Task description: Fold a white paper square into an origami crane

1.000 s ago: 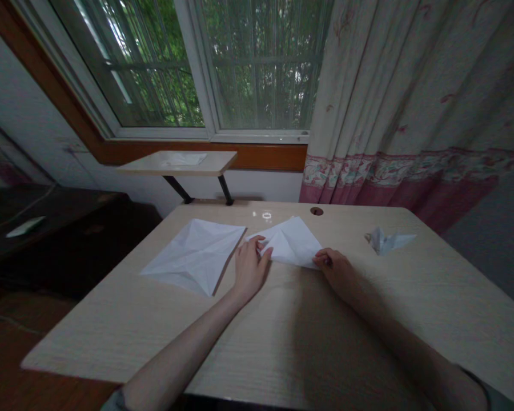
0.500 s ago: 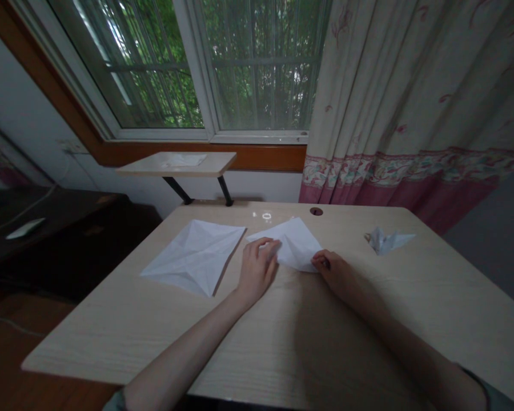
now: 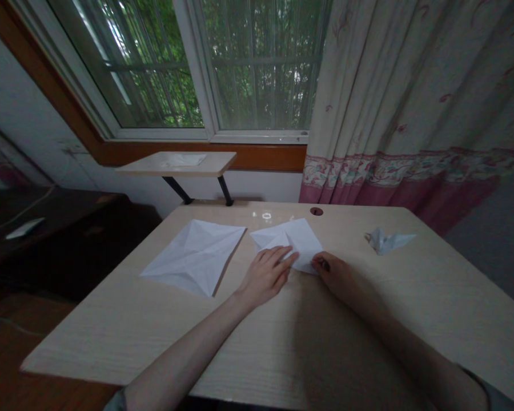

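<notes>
Left hand [image 3: 265, 278] slid rightward, fingers flat on folded paper [image 3: 293, 237]; right hand [image 3: 332, 269] curled against its corner.

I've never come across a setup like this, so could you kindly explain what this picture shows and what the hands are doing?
There is no machine here. This is a single view from a camera worn on a person's head, looking forward and down, so the two arms are the wearer's own. The left hand lies flat on a folded white paper, with its fingers across the paper's near part. The right hand has its fingertips curled at that paper's near corner; whether they pinch it is hard to tell. Both are on a light wood-grain desk. To the left of the hands lies an open, creased sheet of white paper, and to the right a small folded paper shape. Beyond the desk is a small shelf below a window.
</notes>
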The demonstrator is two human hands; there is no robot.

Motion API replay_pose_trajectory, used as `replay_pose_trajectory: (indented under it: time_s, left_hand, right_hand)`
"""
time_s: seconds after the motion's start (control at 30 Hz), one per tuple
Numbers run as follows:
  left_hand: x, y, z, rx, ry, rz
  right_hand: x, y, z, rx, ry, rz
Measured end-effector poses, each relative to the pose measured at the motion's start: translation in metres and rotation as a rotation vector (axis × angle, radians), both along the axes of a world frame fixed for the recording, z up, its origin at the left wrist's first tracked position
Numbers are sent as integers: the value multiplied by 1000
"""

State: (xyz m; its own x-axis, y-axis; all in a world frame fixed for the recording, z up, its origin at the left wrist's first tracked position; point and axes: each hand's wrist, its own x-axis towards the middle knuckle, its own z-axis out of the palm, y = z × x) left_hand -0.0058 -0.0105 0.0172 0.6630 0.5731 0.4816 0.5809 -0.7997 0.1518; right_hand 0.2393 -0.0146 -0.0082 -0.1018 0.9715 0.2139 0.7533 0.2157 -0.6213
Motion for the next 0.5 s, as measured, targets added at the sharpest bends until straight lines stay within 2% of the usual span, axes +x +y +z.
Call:
replay_pose_trajectory:
  time_s: [0.17,0.3,0.5]
  left_hand:
    - [0,1,-1,5,74,103]
    - [0,0,-1,11,109,129]
    - [1,-1,1,17,162,151]
  right_hand:
    - [1,1,-3,130,-64,35]
    - [5,3,-8,233,-93,108]
    - [4,3,-16,259,-173,174]
